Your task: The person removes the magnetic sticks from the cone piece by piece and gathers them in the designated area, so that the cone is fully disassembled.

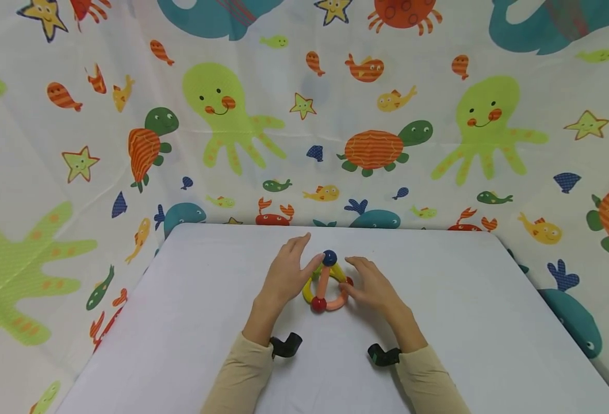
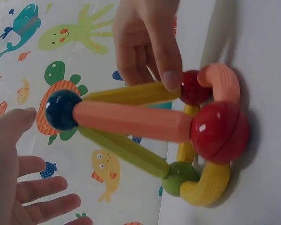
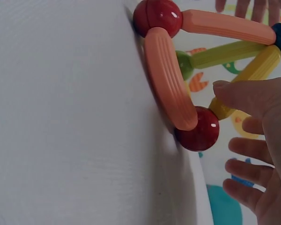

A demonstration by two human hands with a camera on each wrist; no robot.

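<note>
A pyramid of magnetic rods and balls stands on the white table. Its dark blue ball forms the top, joined to a straight orange rod, a yellow rod and a green rod. Curved bars link two red balls and a green ball in a ring at the base. My left hand is beside the top ball, fingers spread and thumb extended toward it. On the other side, my right hand has its thumb at the yellow rod near the rear red ball, its other fingers loosely bent and apart from the pyramid.
The white tabletop extends around the pyramid. Behind it hangs a cloth printed with sea animals. Black wrist mounts sit at both beige sleeves.
</note>
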